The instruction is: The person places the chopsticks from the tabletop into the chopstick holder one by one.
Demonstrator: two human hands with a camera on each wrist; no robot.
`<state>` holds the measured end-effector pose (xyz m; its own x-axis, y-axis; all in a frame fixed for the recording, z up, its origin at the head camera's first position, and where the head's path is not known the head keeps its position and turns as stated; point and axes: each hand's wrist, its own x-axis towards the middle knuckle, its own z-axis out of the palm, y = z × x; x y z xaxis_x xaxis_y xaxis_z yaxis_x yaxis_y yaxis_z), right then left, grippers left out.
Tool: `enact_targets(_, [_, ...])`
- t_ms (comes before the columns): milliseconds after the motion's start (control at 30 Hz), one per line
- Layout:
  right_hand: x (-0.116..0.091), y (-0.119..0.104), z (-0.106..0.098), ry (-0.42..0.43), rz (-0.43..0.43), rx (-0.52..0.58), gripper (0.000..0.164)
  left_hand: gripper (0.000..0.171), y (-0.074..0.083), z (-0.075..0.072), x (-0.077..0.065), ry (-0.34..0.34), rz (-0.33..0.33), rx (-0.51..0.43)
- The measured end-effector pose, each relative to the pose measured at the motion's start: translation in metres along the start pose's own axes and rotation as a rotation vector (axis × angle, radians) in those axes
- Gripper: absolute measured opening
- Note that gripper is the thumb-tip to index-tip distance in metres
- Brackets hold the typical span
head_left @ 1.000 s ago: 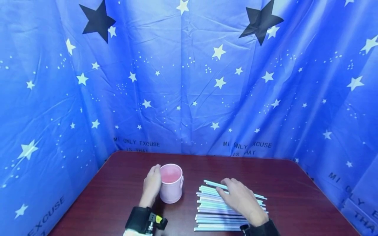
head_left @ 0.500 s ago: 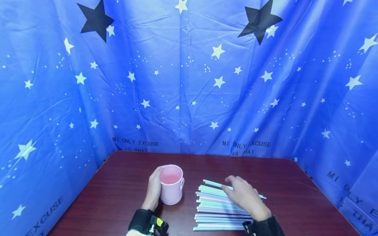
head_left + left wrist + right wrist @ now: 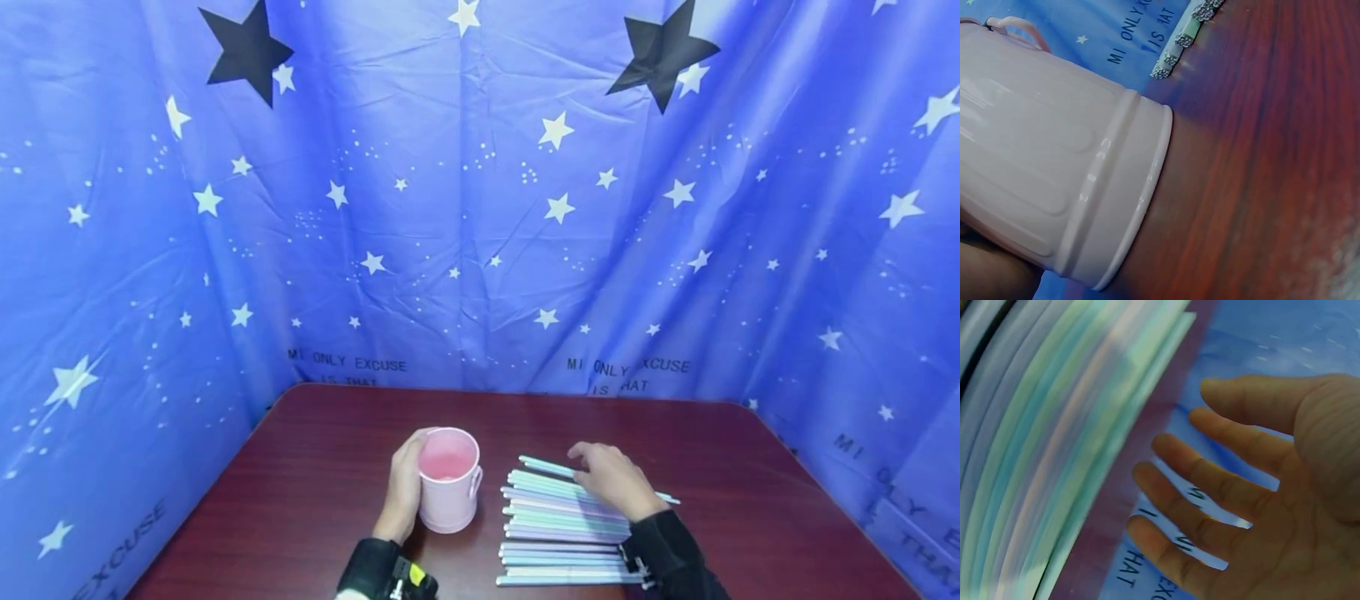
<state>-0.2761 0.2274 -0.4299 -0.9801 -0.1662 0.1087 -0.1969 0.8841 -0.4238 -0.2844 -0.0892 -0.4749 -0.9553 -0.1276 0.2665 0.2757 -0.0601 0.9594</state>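
Observation:
A small pale pink bucket (image 3: pixel 448 504) with a side handle stands left of the sticks, its mouth tipped a little towards me. My left hand (image 3: pixel 405 483) grips it round its left side, fingers passing behind the rim. The left wrist view shows the bucket's ribbed wall (image 3: pixel 1029 144) and base close over the table. Long pastel sticks (image 3: pixel 555 521) lie side by side in a rough row, green, blue, lilac and pink. Over their far right part hovers my right hand (image 3: pixel 617 479), holding nothing. In the right wrist view its fingers are spread and loosely bent, apart from the sticks (image 3: pixel 1041 450).
The dark red wooden table (image 3: pixel 330 442) has its far edge against a blue curtain (image 3: pixel 465 333) printed with stars and lettering. Curtain cloth also hangs along the left and right sides. A black band with a small device (image 3: pixel 390 575) sits on the left wrist.
My left hand has brought the bucket to the right and slightly nearer, closer to the sticks. The right hand has shifted a little right and away from me over the sticks.

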Motion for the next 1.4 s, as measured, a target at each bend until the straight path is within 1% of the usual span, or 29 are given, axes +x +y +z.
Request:
enact_targets(67, [0.007,0.008,0.006,0.002,-0.035,-0.024,0.024,0.044,0.0,-0.001,0.0,-0.009,-0.002,0.001])
enact_targets(100, [0.011,0.017,0.012,0.013,-0.079,-0.048,0.021,0.044,0.0,-0.002,0.0,-0.016,-0.003,0.0])
enact_targets(200, [0.017,0.026,0.022,0.038,-0.139,-0.096,0.015,0.045,0.0,-0.003,0.001,-0.042,-0.004,0.0])
enact_targets(300, [0.02,0.027,0.025,0.05,-0.138,-0.109,0.015,0.045,0.001,-0.003,0.002,-0.058,0.008,-0.009])
enact_targets(367, [0.019,0.019,0.023,0.05,-0.098,-0.102,0.016,0.046,0.001,-0.003,0.003,-0.067,0.023,-0.026])
enact_targets(467, [0.018,0.017,0.025,0.065,-0.08,-0.105,0.018,0.046,-0.002,-0.002,0.006,-0.075,0.053,-0.033])
enact_targets(600, [0.015,0.012,0.027,0.043,-0.029,-0.06,0.021,0.047,-0.007,-0.001,0.01,-0.081,0.094,-0.016])
enact_targets(700, [0.011,0.004,0.025,0.026,0.027,-0.016,0.02,0.047,-0.008,-0.001,0.012,-0.101,0.116,-0.022])
enact_targets(800, [0.008,0.001,0.024,0.035,0.046,-0.017,0.02,0.047,-0.009,-0.001,0.015,-0.134,0.13,-0.027])
enact_targets(867, [0.008,0.0,0.022,0.041,0.044,-0.018,0.02,0.046,-0.009,-0.001,0.017,-0.151,0.131,-0.026])
enact_targets(967, [0.005,-0.005,0.012,0.051,0.026,-0.012,0.018,0.046,-0.008,-0.002,0.021,-0.17,0.132,-0.018])
enact_targets(1033, [0.002,-0.012,-0.001,0.067,0.016,0.005,0.014,0.046,-0.008,-0.003,0.023,-0.185,0.136,-0.021])
enact_targets(1100, [-0.001,-0.022,-0.015,0.102,0.0,0.031,0.01,0.046,-0.008,-0.004,0.026,-0.199,0.142,-0.019])
enact_targets(1167, [-0.005,-0.032,-0.028,0.157,-0.025,0.057,0.007,0.046,-0.008,-0.006,0.028,-0.213,0.149,-0.017])
enact_targets(1267, [-0.01,-0.047,-0.045,0.272,-0.085,0.086,0.006,0.045,-0.007,-0.007,0.029,-0.23,0.156,-0.007])
enact_targets(1400, [-0.02,-0.065,-0.061,0.393,-0.171,0.125,0.018,0.045,-0.005,-0.006,0.03,-0.243,0.147,0.016])
